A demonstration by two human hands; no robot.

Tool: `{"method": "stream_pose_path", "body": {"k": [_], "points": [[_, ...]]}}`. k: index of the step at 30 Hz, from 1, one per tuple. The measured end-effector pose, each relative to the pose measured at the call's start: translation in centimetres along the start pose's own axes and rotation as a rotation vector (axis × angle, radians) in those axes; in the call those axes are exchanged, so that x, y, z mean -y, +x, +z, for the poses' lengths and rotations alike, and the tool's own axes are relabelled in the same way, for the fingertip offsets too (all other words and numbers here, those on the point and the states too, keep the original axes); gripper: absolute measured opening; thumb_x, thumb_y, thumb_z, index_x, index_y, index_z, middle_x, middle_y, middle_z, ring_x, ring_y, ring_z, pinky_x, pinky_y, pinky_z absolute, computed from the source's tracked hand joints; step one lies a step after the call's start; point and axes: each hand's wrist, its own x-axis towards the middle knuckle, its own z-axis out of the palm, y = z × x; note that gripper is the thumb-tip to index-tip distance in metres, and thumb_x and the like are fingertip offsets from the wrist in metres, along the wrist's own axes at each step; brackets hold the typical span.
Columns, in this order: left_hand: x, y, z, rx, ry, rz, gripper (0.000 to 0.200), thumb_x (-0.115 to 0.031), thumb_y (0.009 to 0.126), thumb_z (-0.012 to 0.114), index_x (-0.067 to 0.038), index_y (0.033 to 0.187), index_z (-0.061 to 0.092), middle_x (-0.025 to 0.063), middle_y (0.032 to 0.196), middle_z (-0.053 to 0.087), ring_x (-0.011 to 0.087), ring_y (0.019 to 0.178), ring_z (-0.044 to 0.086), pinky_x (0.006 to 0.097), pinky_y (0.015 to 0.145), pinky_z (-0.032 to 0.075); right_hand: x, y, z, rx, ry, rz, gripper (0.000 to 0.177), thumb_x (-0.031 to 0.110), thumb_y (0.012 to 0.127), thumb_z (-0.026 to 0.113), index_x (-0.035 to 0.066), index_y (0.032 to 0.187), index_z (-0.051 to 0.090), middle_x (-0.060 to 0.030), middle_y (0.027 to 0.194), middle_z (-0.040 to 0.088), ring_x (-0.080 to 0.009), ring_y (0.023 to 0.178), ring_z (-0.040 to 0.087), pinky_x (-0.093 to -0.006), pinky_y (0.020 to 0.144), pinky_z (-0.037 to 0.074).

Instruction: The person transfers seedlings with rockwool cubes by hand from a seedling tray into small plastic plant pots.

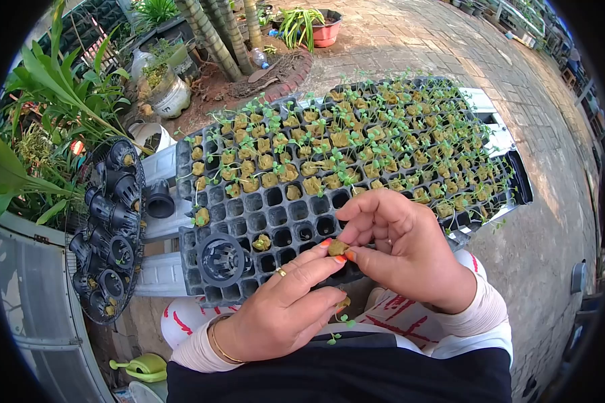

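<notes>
Over the front edge of the black seedling tray [275, 215], both hands meet at a small brown spongy seedling plug [337, 248]. My left hand [286, 302] pinches it between thumb and fingertips; my right hand [400, 252] pinches it from the other side, the other fingers curled. Beneath my left hand hangs a green seedling [339, 329] with a brownish plug partly hidden at the fingers. On the tray, left of my hands, sits a black net cup [223, 259]. A lone sprouted plug [261, 242] stands in a cell beside it.
Sprouted plugs fill the far and right cells of the trays. A black basket [141, 195] of net cups stands at left, with one black cup [160, 199] on the white slats. A green watering can [141, 367] is on the ground. Potted plants and tree trunks [212, 37] stand behind.
</notes>
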Motion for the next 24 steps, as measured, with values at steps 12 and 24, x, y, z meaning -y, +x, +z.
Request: {"method": "stream_pose_path", "body": {"k": [12, 24], "points": [[0.0, -0.1, 0.3, -0.033, 0.049, -0.038, 0.024, 0.006, 0.065, 0.069, 0.001, 0.087, 0.061, 0.0179, 0.112, 0.050, 0.0367, 0.108, 0.053, 0.0390, 0.090, 0.047, 0.9, 0.4, -0.1, -0.011, 0.155, 0.136, 0.041, -0.013, 0.074, 0.055, 0.001, 0.111, 0.046, -0.0083, 0.085, 0.063, -0.0081, 0.078, 0.060, -0.0185, 0.066, 0.047], [-0.5, -0.3, -0.2, -0.016, -0.030, -0.193, 0.022, 0.006, 0.070, 0.066, 0.002, 0.091, 0.062, 0.0203, 0.119, 0.040, 0.0326, 0.112, 0.051, 0.0369, 0.095, 0.044, 1.3, 0.5, -0.4, 0.004, 0.190, 0.168, 0.038, -0.013, 0.076, 0.056, 0.001, 0.110, 0.047, -0.0063, 0.086, 0.058, -0.0080, 0.081, 0.057, -0.0199, 0.068, 0.046]]}}
